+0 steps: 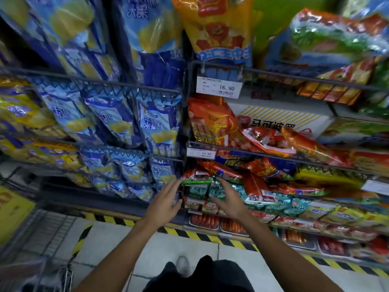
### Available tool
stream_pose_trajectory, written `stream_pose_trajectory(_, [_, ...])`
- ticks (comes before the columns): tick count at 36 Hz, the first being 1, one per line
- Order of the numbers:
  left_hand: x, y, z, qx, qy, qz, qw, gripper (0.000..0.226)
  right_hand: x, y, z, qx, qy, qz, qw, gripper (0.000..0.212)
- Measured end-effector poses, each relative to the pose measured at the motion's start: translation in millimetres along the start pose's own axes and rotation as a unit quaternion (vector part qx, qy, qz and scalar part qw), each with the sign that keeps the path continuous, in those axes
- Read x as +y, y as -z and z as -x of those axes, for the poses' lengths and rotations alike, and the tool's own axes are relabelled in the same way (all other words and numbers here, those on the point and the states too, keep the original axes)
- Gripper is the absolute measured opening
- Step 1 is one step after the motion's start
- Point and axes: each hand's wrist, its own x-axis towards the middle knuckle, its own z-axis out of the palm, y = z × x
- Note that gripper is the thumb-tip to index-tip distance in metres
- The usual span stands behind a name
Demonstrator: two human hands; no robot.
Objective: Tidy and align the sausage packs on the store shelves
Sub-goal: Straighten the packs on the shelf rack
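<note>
Reaching with both hands spread, fingers nearly straight, nothing clamped: left hand (pixel 166 202) and right hand (pixel 226 200) flanking a green-edged sausage pack (pixel 196 182) at the left end of a wire shelf (pixel 273 157). Touching that pack's green top edge with the fingertips of each hand, or very nearly; hard to say whether contact is firm. Sitting just beyond the fingertips, the pack, at the front of a heap of teal packs (pixel 216 191).

Judging the step as squaring this pack against its neighbours. Doing it well: pressing in evenly from both sides with flat fingers, keeping the top edge level with the rail, sliding rather than lifting so the slippery film does not shed the red packs (pixel 259 168) leaning just behind and to the right of the hands.

Lying askew well above the hands, more orange-red sausage packs (pixel 271 142), still needing attention, beside a white carton (pixel 280 121). Hanging above the hands, two price tags (pixel 219 87), the nearer one unreadable through blur.

Filling the racks left of the hands, blue snack bags (pixel 109 116).

Cutting off below the wrists: lower trays of red sausages (pixel 205 221), partly hidden by the right forearm. Blurring all print on the packs; the pack's lower half hidden behind the hands and shelf rail.
</note>
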Motion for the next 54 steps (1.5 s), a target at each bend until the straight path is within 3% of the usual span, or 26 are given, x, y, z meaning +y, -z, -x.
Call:
stream_pose_trajectory(3, [-10,2,-13,0.038,-0.003,0.004,0.999,0.065,-6,-3,-15,0.017,-0.019,0.0,1.0,0.079])
stream_pose_trajectory(8, [-12,0,-32,0.033,0.004,0.007,0.999,0.068,-12,-10,-38,-0.006,-0.019,0.007,1.0,0.082])
stream_pose_trajectory(15, [-5,-7,-56,0.027,0.024,0.108,0.994,0.061,-5,-25,-57,-0.008,-0.03,0.011,0.999,0.085])
stream_pose_trajectory(27, [-8,-8,-73,0.108,-0.016,0.196,0.975,0.052,3,-15,-68,0.093,-0.021,-0.012,0.995,0.054])
stream_pose_trajectory(31, [8,-4,-75,0.143,0.021,0.266,0.953,0.049,-3,-11,-64,0.119,-0.038,-0.057,0.991,0.046])
stream_pose_trajectory(34, [12,1,-81,0.153,0.038,0.278,0.948,0.047,-4,-11,-62,0.123,-0.023,-0.081,0.989,0.029])
stream_pose_trajectory(39, [11,2,-83,0.17,0.038,0.285,0.943,0.045,6,-7,-71,0.099,-0.016,-0.072,0.992,0.058])
stream_pose_trajectory(43, [15,-3,-85,0.199,0.046,0.304,0.931,0.048,6,6,-73,0.076,-0.017,-0.054,0.995,0.05])
stream_pose_trajectory(54, [19,-9,-83,0.227,0.05,0.309,0.922,0.044,17,8,-66,0.058,0.013,0.016,0.998,0.076])
